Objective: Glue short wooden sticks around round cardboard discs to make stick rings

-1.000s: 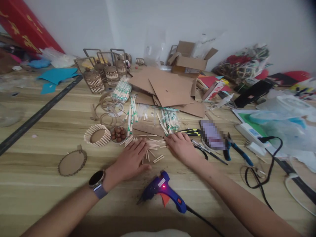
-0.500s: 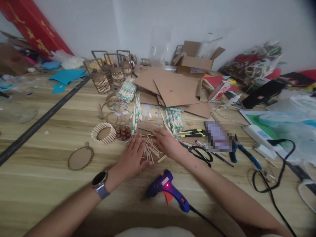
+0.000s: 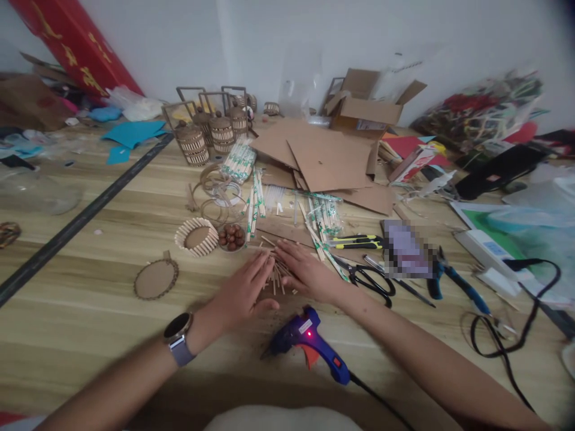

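Note:
Short wooden sticks (image 3: 275, 280) lie in a loose pile between my two hands. My left hand (image 3: 245, 286) rests along the pile's left side, fingers stretched out and thumb apart. From the right, my right hand (image 3: 309, 270) lies over part of the pile with its fingers extended, hiding some sticks. Just below the hands is a blue glue gun (image 3: 309, 338) with a lit red light. To the left of the pile stand a dish of brown beads (image 3: 232, 237), a ring of upright sticks (image 3: 196, 237) on a cardboard base, and a cardboard disc (image 3: 156, 279) with a braided edge.
Scissors (image 3: 372, 280), a yellow-black utility knife (image 3: 358, 242) and blue-handled pliers (image 3: 458, 281) lie to the right. Cardboard sheets (image 3: 332, 158) and wrapped chopsticks (image 3: 239, 160) lie behind. Small stick-covered lanterns (image 3: 194, 145) stand at the back. The glue gun's cord (image 3: 377, 398) runs toward the front.
My right hand has moved left over the sticks, closer to my left hand, and the pile is squeezed narrower. The whole view has shifted slightly.

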{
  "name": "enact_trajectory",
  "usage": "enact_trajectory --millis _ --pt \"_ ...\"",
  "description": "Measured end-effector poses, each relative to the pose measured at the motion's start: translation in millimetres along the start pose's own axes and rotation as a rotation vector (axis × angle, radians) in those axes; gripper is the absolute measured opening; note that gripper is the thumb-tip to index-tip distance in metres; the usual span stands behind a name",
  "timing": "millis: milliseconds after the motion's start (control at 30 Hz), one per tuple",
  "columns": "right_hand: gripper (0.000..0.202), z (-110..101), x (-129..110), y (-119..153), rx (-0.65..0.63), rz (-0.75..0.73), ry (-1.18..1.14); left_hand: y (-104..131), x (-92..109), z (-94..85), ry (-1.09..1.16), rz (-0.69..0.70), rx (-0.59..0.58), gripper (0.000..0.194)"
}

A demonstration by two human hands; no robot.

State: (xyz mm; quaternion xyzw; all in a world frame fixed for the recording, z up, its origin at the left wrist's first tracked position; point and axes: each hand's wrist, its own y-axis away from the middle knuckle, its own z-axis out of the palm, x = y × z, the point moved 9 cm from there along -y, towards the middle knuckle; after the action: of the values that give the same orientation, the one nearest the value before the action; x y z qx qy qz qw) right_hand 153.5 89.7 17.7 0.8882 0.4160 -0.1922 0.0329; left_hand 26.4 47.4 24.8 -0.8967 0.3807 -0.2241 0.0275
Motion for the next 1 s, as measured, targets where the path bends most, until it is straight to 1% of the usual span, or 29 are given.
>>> enact_trajectory --millis 67,100,167,200,233,300,333,367,400,433,467,500,533,567,600,633,667,700,733,767,833,900,967,1000 --pt "0.074 -3.5 -5.8 -3.0 -0.008 -0.029 0.063 3.5 1.0 -16.6 -0.016 -0.027 0.081 0.071" --pt "0.075 -3.8 -12.2 -6.4 -0.022 -0.066 0.093 5.9 1.3 -27.5 -0.042 -0.049 0.143 0.060" --pt "0.069 -1.4 -33.2 -16.6 -0.057 -0.195 0.130 12.5 3.4 -52.2 -0.112 -0.094 0.291 0.035" --pt "0.064 1.2 -46.4 -22.5 -0.074 -0.275 0.137 16.0 6.4 -63.4 -0.144 -0.099 0.353 0.027" --pt "0.057 4.3 -60.6 -28.1 -0.086 -0.362 0.137 19.8 8.5 -73.2 -0.172 -0.109 0.401 0.022" --pt "0.047 11.3 -84.0 -37.9 -0.109 -0.499 0.127 28.7 9.9 -88.9 -0.253 -0.138 0.458 0.017" --pt "0.042 14.8 -91.6 -41.4 -0.121 -0.544 0.123 34.8 8.6 -95.7 -0.314 -0.159 0.480 0.017" --pt "0.036 17.2 -95.2 -44.2 -0.126 -0.565 0.122 42.8 3.5 -102.2 -0.377 -0.208 0.500 0.020" --pt "0.030 18.7 -94.7 -45.8 -0.126 -0.566 0.124 51.8 -4.9 -106.7 -0.431 -0.276 0.502 0.025" --pt "0.026 18.7 -90.3 -46.7 -0.117 -0.546 0.131 62.4 -18.2 -109.7 -0.482 -0.385 0.484 0.032" --pt "0.023 17.6 -82.8 -46.6 -0.103 -0.516 0.140 74.3 -31.7 -112.2 -0.529 -0.491 0.469 0.041" --pt "0.022 15.9 -73.9 -45.3 -0.088 -0.486 0.146 86.6 -43.1 -115.2 -0.565 -0.577 0.478 0.053" --pt "0.021 13.8 -64.0 -43.6 -0.075 -0.456 0.151 97.5 -54.7 -115.5 -0.585 -0.662 0.462 0.061" --pt "0.021 11.7 -54.5 -41.5 -0.066 -0.432 0.152 105.7 -65.8 -112.9 -0.580 -0.732 0.418 0.066" --pt "0.021 9.3 -45.7 -39.7 -0.060 -0.410 0.149 111.2 -75.3 -108.3 -0.558 -0.786 0.357 0.069" --pt "0.021 6.5 -38.3 -38.1 -0.055 -0.392 0.144 115.3 -81.9 -105.2 -0.529 -0.826 0.321 0.073" --pt "0.022 2.7 -32.4 -36.6 -0.048 -0.378 0.138 116.4 -85.5 -102.2 -0.490 -0.839 0.289 0.075" --pt "0.023 -2.8 -27.8 -35.0 -0.030 -0.365 0.133 114.4 -87.6 -96.5 -0.438 -0.829 0.226 0.073" --pt "0.024 -10.3 -24.3 -32.8 -0.002 -0.353 0.125 113.3 -88.4 -94.2 -0.407 -0.829 0.194 0.071" --pt "0.027 -19.7 -21.0 -29.5 0.039 -0.333 0.113 113.5 -89.1 -94.7 -0.393 -0.842 0.188 0.071" --pt "0.030 -41.0 -12.1 -18.4 0.142 -0.260 0.083 117.4 -91.8 -99.7 -0.400 -0.880 0.215 0.073" --pt "0.032 -55.8 -1.8 -1.6 0.213 -0.165 0.078 124.3 -96.6 -106.2 -0.398 -0.897 0.283 0.075" --pt "0.036 -54.6 1.1 15.7 0.197 -0.137 0.132 129.9 -104.1 -105.9 -0.380 -0.885 0.280 0.072" --pt "0.040 -48.4 -0.5 22.0 0.163 -0.149 0.166 130.9 -107.2 -103.1 -0.380 -0.868 0.241 0.069"
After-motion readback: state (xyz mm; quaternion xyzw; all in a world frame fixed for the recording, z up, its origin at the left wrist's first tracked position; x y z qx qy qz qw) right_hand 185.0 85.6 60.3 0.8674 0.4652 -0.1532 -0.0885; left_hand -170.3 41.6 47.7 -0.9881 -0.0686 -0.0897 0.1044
